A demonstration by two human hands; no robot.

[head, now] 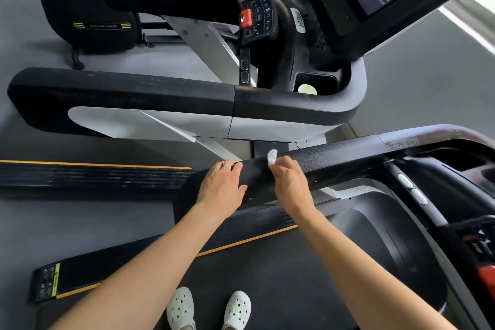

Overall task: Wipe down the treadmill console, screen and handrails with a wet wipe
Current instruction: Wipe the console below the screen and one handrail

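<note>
At frame centre, the right hand [290, 182] pinches a wet wipe [272, 155] against the black handrail [334, 158]; the left hand [222, 185] rests spread on it.

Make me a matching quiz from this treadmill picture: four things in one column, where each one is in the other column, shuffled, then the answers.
Things:
1. wet wipe
2. left hand
3. pale cup
4. white clogs

Places:
A. on the treadmill belt
B. held by the right hand against the handrail
C. in the neighbouring machine's cup holder
D. resting on the handrail's near end

Pairs: 1-B, 2-D, 3-C, 4-A
</note>
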